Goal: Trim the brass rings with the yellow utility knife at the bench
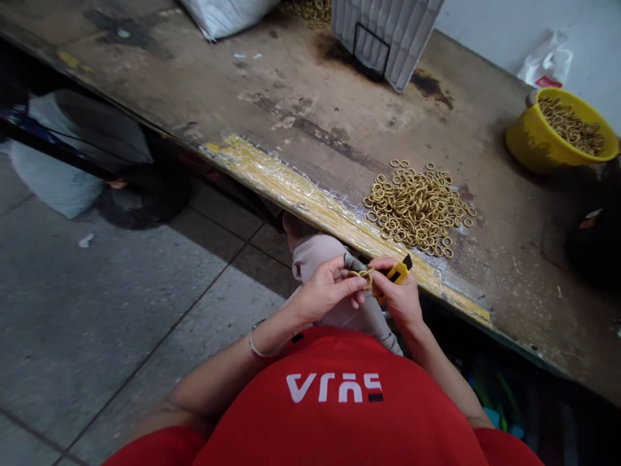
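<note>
Over my lap, just off the table's front edge, my two hands meet. My left hand (pixel 330 288) is closed, pinching brass rings (pixel 367 279) between thumb and fingers; a dark grey wrap covers one fingertip. Facing it, my right hand (pixel 402 299) is closed around a yellow utility knife (pixel 398 272), whose dark tip points up and away from me. The right fingertips also touch the rings; how many rings there are I cannot tell. Beyond my hands, a loose pile of brass rings (pixel 417 207) lies on the table.
The worn table (pixel 301 97) has yellow tape (pixel 291 191) along its front edge. A yellow bucket (pixel 533 139) full of rings stands at right. At the back are a grey ribbed bin (pixel 383 32) and a white sack (pixel 228 13). A white bag (pixel 53 175) sits on the floor at left.
</note>
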Available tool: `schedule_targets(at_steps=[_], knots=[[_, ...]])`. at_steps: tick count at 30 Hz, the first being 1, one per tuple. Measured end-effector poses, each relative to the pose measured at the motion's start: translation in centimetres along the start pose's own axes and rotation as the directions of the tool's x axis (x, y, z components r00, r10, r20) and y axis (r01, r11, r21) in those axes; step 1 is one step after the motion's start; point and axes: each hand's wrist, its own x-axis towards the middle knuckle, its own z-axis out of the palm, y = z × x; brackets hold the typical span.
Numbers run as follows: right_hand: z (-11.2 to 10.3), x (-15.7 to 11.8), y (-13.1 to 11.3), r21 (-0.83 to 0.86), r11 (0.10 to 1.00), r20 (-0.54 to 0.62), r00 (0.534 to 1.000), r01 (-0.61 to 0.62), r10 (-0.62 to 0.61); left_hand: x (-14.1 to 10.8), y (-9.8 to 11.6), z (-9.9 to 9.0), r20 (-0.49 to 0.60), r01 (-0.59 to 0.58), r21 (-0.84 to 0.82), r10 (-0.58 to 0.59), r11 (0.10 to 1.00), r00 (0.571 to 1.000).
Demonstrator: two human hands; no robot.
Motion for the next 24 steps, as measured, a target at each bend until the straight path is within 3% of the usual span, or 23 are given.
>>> schedule_targets(at_steps=[6, 16, 20, 24], knots=[[-0.6, 0.2, -0.1, -0.066, 0.995, 0.099, 0.993, 0.077, -0.070, -0.2, -0.1, -0.1, -0.022, -0.011, 0.006, 0.011, 1.000, 1.000], [-0.5, 0.0, -0.3, -0.212, 0.925, 0.102, 0.949, 0.315, -0.299, -0.3, -0.3, 0.3, -0.016, 0.030, -0.151, -0.033, 0.988, 0.999], [-1.0, -0.4, -0.8, -0.468, 0.777, 0.188, 0.907, 0.420, -0.377, -0.3, -0.1, 0.3, -0.072, -0.049, -0.027, 0.047, 0.998, 0.996], [-1.1, -0.8, -0.9, -0.696, 0.579, 0.281, 0.903, 0.426, -0.327, -0.4, 0.3, 0.2, -0.090, -0.110, 0.178, 0.127, 0.978, 0.988]])
